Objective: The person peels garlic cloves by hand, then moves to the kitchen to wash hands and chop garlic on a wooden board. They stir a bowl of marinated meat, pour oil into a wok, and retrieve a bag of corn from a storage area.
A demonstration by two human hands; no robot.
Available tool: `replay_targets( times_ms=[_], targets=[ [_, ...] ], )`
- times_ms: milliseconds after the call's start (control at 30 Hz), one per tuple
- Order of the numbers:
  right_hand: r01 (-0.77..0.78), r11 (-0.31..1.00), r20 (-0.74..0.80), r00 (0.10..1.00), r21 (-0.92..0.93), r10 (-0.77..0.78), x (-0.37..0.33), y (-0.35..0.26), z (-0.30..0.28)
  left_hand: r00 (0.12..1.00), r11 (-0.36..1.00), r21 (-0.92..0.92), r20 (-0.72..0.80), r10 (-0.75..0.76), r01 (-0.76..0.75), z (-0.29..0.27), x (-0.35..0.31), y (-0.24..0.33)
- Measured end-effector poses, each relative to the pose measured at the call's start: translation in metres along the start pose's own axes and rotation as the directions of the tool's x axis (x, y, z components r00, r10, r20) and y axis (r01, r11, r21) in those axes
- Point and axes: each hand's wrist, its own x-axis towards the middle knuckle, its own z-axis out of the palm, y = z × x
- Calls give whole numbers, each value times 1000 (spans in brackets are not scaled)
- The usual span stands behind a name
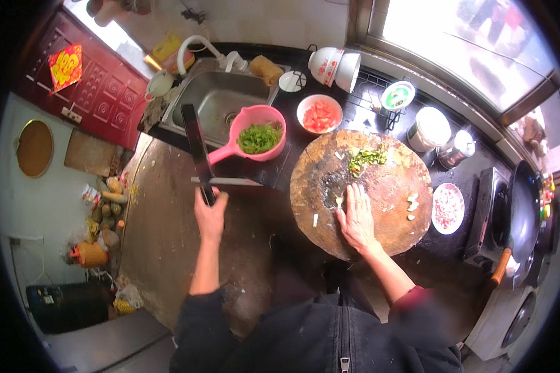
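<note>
My left hand point(210, 214) is closed round the handle of a kitchen knife point(197, 143). Its dark blade points away from me, left of the pink ladle-shaped colander point(233, 140) and crossing in front of the sink. On the round wooden chopping board point(392, 205) my right hand point(357, 221) lies flat with its fingers stretched forward. Just beyond those fingertips is a pile of chopped green pieces point(367, 160). A small pale bit point(339, 201) lies by the thumb. Several garlic-like pale pieces point(412, 202) sit on the board's right side.
Leafy greens point(260, 138) fill the colander beside the steel sink point(208, 87). A bowl of red chunks point(319, 114) stands behind the board. To the right are a plate of chopped pinkish-white food point(448, 208), a white tub point(430, 128) and a wok point(522, 211) on a stove.
</note>
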Motion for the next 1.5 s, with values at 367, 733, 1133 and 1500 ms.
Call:
replay_targets(
  times_ms=[367, 733, 1133, 1500],
  targets=[
    [-387, 906, -190, 915, -170, 355, 9, -60, 39, 871, 831, 468, 490, 40, -301, 6, 173, -72],
    [-712, 653, -300, 702, -258, 646, 54, -99, 70, 770, 975, 141, 636, 43, -172, -2, 175, -52],
    [51, 822, -222, 971, 567, 93, 228, -191, 166, 985, 984, 176, 162, -53, 24, -261, 199, -24],
    [-424, 893, -617, 746, -149, 252, 140, -137, 87, 915, 913, 63, -16, -402, 402, -285, 165, -68]
  ],
)
